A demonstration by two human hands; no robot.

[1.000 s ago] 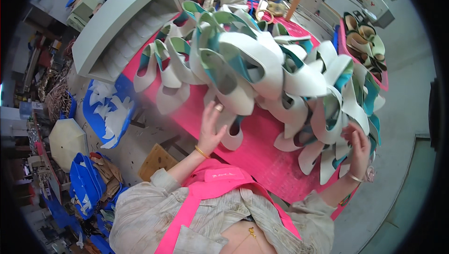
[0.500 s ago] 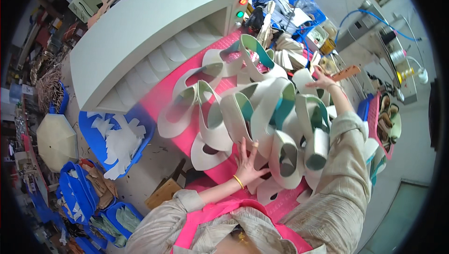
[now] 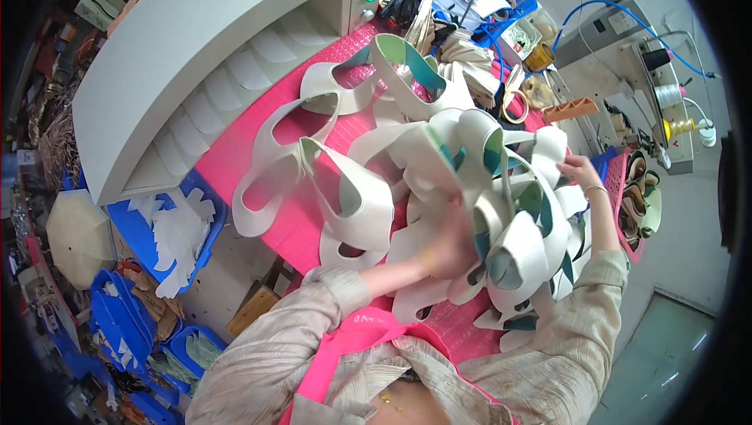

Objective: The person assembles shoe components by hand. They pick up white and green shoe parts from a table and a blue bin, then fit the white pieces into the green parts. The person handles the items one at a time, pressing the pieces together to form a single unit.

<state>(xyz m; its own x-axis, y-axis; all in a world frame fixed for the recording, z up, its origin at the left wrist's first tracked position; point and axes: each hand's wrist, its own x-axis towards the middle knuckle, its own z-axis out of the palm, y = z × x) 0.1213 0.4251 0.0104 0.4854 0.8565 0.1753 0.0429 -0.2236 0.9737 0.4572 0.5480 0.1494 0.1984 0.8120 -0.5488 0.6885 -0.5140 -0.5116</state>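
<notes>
A heap of white shoe uppers [image 3: 513, 249] with pale green and teal linings lies on the pink table. My left hand [image 3: 453, 243] pushes in among the uppers on the heap's left side, its fingers smeared by motion. At the right edge of the heap my right hand [image 3: 581, 172] has its fingers closed at the rim of a white shoe upper [image 3: 548, 151]. More uppers stand apart on the left, among them a looped white upper [image 3: 360, 202] and another upper [image 3: 407, 72] farther back with its green inside showing.
A white arched machine [image 3: 204, 41] with a row of pale pieces in its slot stands at the left on the pink table [image 3: 235, 166]. Behind the heap lie scissors [image 3: 515, 104] and a blue basket [image 3: 509, 6]. A pink basket [image 3: 627, 221] of shoes sits at the right.
Both hands have moved right and the heap of uppers has shifted right and bunched up, away from the left ones. The right hand has come down to the heap's right edge.
</notes>
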